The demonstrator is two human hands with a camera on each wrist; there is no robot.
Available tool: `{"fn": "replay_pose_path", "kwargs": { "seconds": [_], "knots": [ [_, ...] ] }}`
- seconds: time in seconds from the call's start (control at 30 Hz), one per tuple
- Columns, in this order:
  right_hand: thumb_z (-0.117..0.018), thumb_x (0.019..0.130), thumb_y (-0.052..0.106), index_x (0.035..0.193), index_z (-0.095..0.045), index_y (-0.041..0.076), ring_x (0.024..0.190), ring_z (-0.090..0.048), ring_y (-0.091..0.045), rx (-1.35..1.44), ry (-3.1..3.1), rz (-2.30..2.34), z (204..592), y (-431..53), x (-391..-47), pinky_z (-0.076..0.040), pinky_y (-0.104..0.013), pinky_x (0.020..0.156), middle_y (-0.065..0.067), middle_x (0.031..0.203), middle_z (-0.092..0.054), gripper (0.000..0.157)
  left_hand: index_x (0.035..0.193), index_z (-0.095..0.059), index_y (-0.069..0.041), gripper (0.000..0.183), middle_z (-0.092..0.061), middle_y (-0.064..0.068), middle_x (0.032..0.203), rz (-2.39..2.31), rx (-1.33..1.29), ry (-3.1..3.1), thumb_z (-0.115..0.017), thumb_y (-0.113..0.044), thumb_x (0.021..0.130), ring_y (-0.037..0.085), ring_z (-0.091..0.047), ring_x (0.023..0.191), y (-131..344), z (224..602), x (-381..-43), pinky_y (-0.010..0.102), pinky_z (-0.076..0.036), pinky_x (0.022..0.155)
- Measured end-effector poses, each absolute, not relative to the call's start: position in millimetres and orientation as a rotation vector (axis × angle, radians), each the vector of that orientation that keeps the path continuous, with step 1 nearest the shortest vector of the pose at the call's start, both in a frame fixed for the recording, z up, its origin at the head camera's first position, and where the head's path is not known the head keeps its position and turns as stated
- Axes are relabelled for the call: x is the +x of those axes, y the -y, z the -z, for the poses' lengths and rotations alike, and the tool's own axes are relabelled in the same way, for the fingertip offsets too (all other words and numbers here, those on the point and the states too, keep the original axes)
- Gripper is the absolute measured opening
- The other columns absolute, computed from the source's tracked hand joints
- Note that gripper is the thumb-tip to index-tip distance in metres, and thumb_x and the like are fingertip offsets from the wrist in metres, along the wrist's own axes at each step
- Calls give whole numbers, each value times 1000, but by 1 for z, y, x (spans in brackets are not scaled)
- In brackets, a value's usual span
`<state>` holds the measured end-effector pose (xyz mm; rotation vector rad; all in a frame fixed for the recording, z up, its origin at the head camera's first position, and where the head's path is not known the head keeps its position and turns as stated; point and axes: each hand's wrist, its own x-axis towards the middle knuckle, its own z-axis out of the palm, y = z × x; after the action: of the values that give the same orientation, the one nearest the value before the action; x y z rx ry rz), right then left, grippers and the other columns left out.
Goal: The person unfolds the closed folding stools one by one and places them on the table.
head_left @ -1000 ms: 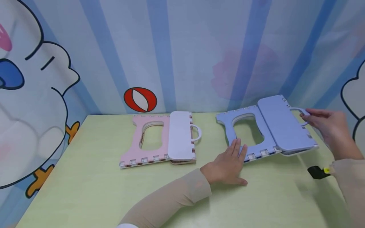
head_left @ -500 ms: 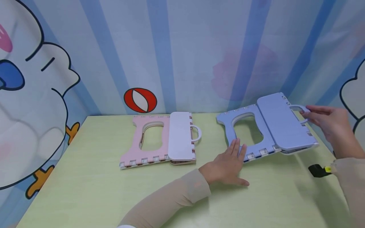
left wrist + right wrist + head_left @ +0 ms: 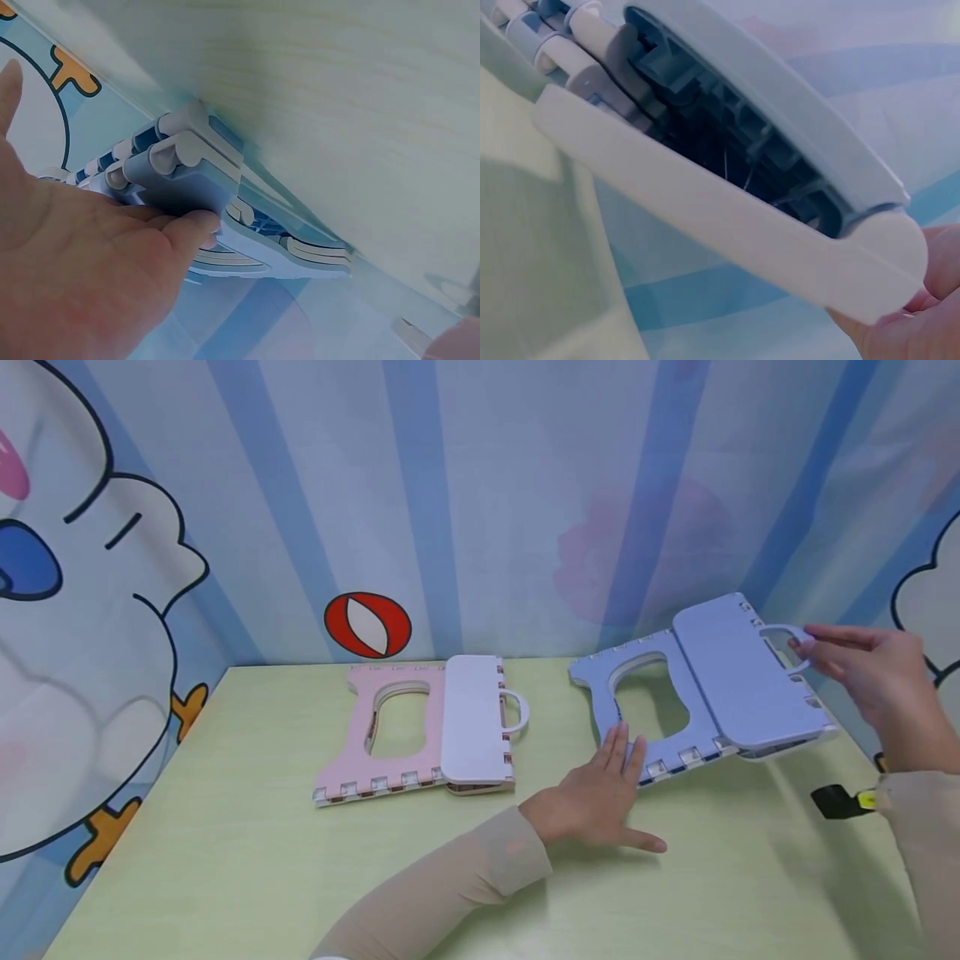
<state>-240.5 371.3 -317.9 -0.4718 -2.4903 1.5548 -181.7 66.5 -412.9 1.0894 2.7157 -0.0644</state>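
A folded blue-violet step stool (image 3: 750, 681) lies at the right of the head view, its seat end tilted up off the table and its leg end low. My right hand (image 3: 888, 685) pinches the stool's loop handle (image 3: 782, 628) between thumb and fingers. My left hand (image 3: 588, 802) rests with straight, spread fingers on the near corner of the leg end, thumb pointing out to the right. In the left wrist view, the fingertips lie against the hinged leg edge (image 3: 187, 187). The right wrist view shows the seat halves (image 3: 705, 202) slightly parted, with ribs inside.
A folded pink step stool (image 3: 393, 768) with a white seat (image 3: 474, 718) lies flat left of my left hand. Both stand on a pale green table (image 3: 225, 860). A blue striped backdrop (image 3: 510, 485) with cartoon prints rises behind the table's back edge.
The blue-violet stool's seat end has risen a little, with my right hand moving up on the handle. My left hand has stayed nearly in place, its thumb spreading slightly wider.
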Motion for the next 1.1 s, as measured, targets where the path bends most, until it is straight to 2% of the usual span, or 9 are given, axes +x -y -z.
{"fn": "replay_pose_path", "kwargs": {
  "seconds": [0.1,0.27,0.43,0.53,0.73,0.9,0.97,1.03,1.1],
  "knots": [
    [-63,96,36,136,-59,22,83,-59,13,-456,2496,-1545,315,-370,-239,-41,-35,104,22,101,-56,42,156,16,-8,122,27,19,159,-2,1092,-2706,-44,-84,82,30,19,148,-65,412,-181,22,-22,114],
    [-61,97,37,142,-54,16,89,-57,10,-423,2525,-1520,310,-367,-239,-40,-34,106,22,104,-56,50,156,16,-7,122,28,18,158,-53,1089,-2702,-46,-83,83,28,21,147,-64,412,-180,21,-31,110],
    [-57,100,39,147,-47,11,102,-57,0,-436,2549,-1475,304,-363,-238,-38,-38,109,17,109,-55,56,156,16,-8,123,30,17,158,-77,1084,-2694,-48,-82,83,27,22,147,-62,411,-180,16,-46,90],
    [-57,99,40,148,-47,12,111,-56,-5,-442,2546,-1458,301,-358,-238,-37,-39,109,14,114,-55,57,156,16,-8,122,31,16,158,-98,1084,-2682,-49,-81,83,26,23,147,-61,410,-181,14,-48,75],
    [-55,101,38,149,-45,10,122,-54,-12,-413,2539,-1461,295,-351,-237,-36,-38,110,9,122,-54,57,156,17,-7,121,32,16,157,-123,1097,-2684,-48,-80,85,25,23,146,-59,411,-181,16,-43,97],
    [-55,100,39,149,-46,12,124,-53,-12,-398,2517,-1483,290,-345,-236,-36,-36,111,9,125,-53,57,156,17,-8,110,32,13,157,-217,1089,-2662,-49,-69,92,22,23,146,-56,411,-184,14,-48,77],
    [-57,98,38,148,-48,14,123,-54,-11,-404,2488,-1516,287,-342,-236,-36,-35,110,11,123,-54,56,156,17,-8,102,30,13,158,-249,1094,-2653,-46,-62,98,21,22,146,-55,411,-185,14,-47,84],
    [-58,98,38,147,-49,15,123,-53,-11,-408,2474,-1526,285,-339,-235,-36,-34,110,11,123,-53,55,156,16,-7,94,27,14,160,-264,1112,-2653,-42,-56,102,21,21,147,-53,412,-185,17,-36,105],
    [-59,97,37,146,-50,15,123,-52,-11,-409,2453,-1543,282,-336,-235,-36,-33,110,11,125,-54,54,156,15,-5,87,23,16,161,-267,1133,-2660,-38,-51,104,22,19,147,-52,412,-186,22,-19,115]
  ]
}}
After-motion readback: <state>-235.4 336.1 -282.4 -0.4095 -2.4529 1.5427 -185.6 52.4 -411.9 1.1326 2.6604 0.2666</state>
